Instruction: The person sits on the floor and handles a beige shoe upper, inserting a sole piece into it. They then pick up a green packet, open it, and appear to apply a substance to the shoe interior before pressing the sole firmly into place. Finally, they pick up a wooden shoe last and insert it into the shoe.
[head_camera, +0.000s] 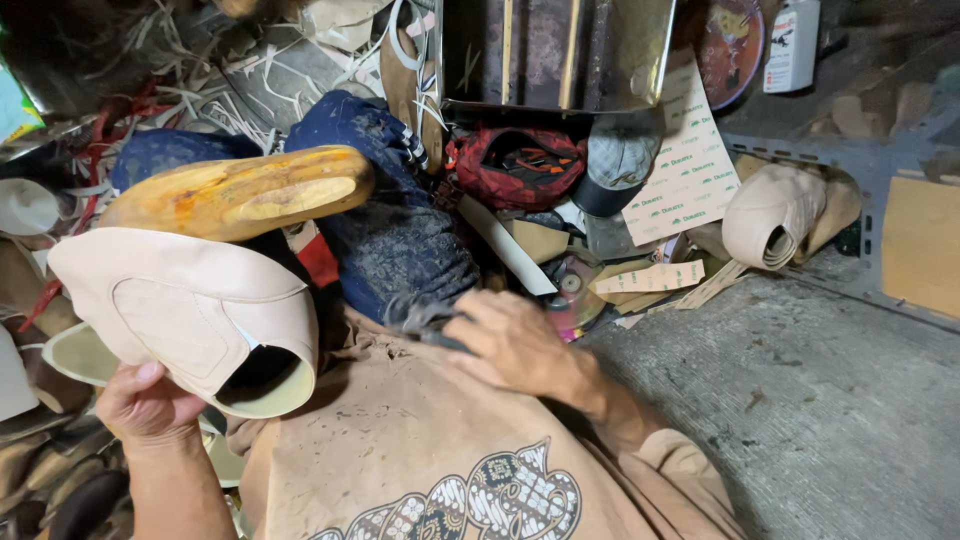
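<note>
A red pouch (515, 165) is lying far centre beside a grey cap (617, 160); a rolled beige sheet (775, 215) is resting right, a white bottle (792, 45) standing beyond.

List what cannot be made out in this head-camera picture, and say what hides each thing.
- Tool under the right hand: the fingers cover it; only a dark blurred end shows.
- Inside of the beige shoe upper held by the left hand: in shadow.
- Wooden last: its lower part is hidden behind the upper.
</note>
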